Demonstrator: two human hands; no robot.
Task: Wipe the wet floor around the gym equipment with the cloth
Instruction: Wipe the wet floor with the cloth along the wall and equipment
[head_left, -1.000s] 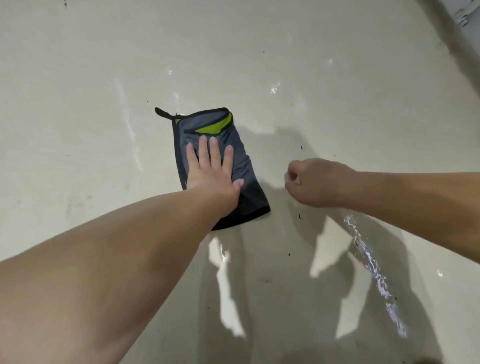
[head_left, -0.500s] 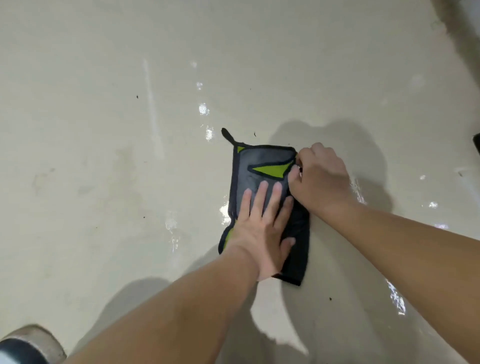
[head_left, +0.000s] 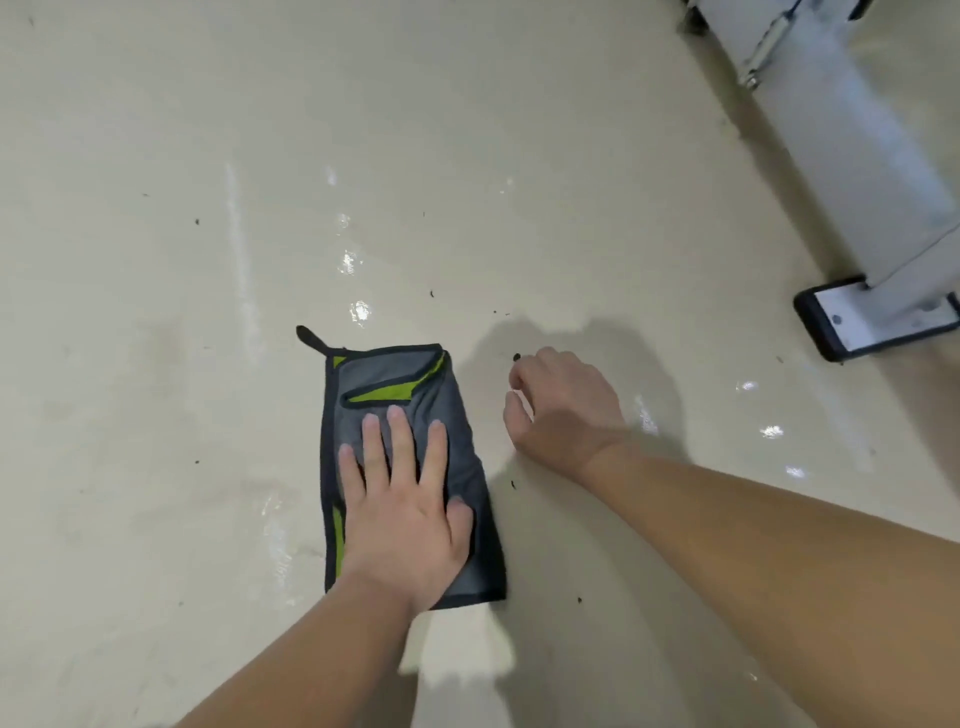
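Observation:
A folded grey cloth (head_left: 441, 415) with black edging, green patches and a black loop lies flat on the shiny beige floor (head_left: 156, 364). My left hand (head_left: 405, 514) lies palm down on the cloth's near half, fingers spread and pointing away from me. My right hand (head_left: 563, 410) hovers just right of the cloth, apart from it, fingers curled loosely with nothing in them. Wet glints (head_left: 359, 312) show on the floor beyond the cloth and wet spots (head_left: 771, 431) to the right of my right hand.
A white gym machine frame (head_left: 852, 130) runs along the top right, ending in a black-rimmed foot pad (head_left: 852, 327) on the floor. Small dark specks (head_left: 513, 486) lie scattered around the cloth. Open floor stretches to the left and far side.
My right hand has let go of the cloth's far right corner and drawn away to the right. My left hand stays pressed on the cloth. The gym machine has come into view.

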